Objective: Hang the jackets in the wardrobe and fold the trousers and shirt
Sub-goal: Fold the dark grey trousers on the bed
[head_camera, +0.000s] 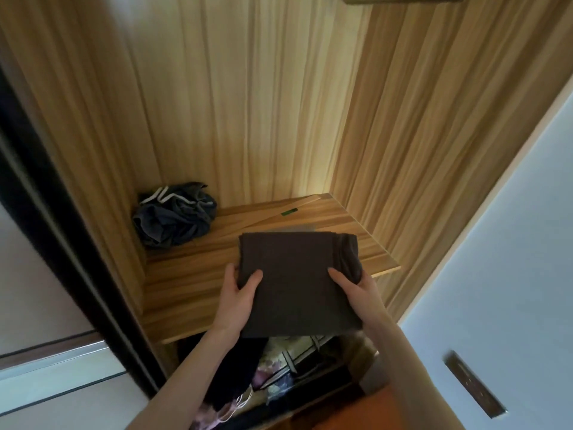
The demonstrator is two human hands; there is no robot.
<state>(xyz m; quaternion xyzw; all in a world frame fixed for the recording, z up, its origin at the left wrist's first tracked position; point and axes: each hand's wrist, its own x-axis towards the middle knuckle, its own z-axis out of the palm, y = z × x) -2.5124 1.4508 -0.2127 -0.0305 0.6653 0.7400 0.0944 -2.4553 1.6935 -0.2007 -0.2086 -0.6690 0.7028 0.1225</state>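
On the wooden shelf of the wardrobe are two pieces of clothing: one folded dark brown garment at the front edge of the shelf, and one crumpled dark blue garment in its back left corner. Two hands hold the folded garment. The left hand grips its left edge, thumb on top; the right hand grips its right edge in the same way.

Two hands — the left hand and the right hand. One folded dark garment. One crumpled blue bundle with white cords. One wooden shelf. One small green sticker. One dark plate on the white wall — nothing else countable.
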